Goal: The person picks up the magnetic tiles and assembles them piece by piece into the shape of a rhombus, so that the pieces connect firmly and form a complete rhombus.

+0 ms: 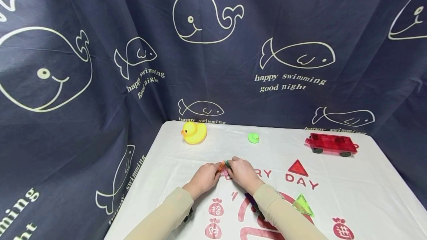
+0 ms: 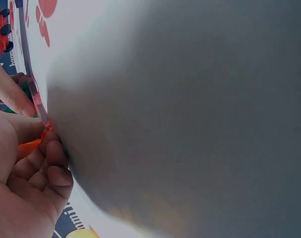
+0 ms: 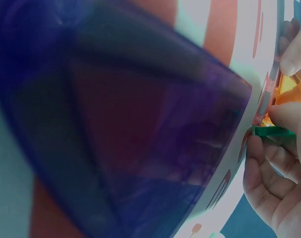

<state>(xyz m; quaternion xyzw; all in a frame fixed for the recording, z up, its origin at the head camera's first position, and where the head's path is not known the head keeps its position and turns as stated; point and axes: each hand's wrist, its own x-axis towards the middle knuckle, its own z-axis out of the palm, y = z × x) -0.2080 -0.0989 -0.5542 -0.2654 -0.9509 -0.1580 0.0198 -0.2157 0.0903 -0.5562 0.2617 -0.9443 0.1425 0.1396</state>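
Observation:
In the middle of the table, my left hand [image 1: 205, 177] pinches an orange see-through magnetic tile [image 3: 290, 93], which stands tilted up. Beside it my right hand [image 1: 244, 174] holds a green magnetic tile [image 3: 273, 131] between thumb and fingers. A pink tile [image 2: 38, 103] lies flat on the table under the two, at their lower edges. Seen from the head, both uprights lean close together at the top, and the fingers hide most of them. Under my right forearm a dark blue-purple tile [image 3: 155, 124] lies on the table, large and blurred in the right wrist view.
A yellow rubber duck [image 1: 195, 133] and a small green duck [image 1: 253, 138] stand along the back. At the back right is a red toy wagon [image 1: 332, 144]. A red triangle tile [image 1: 298, 168] and a lime triangle tile [image 1: 303, 205] lie right of my arm. Dark printed cloth [image 1: 213, 66] hangs behind.

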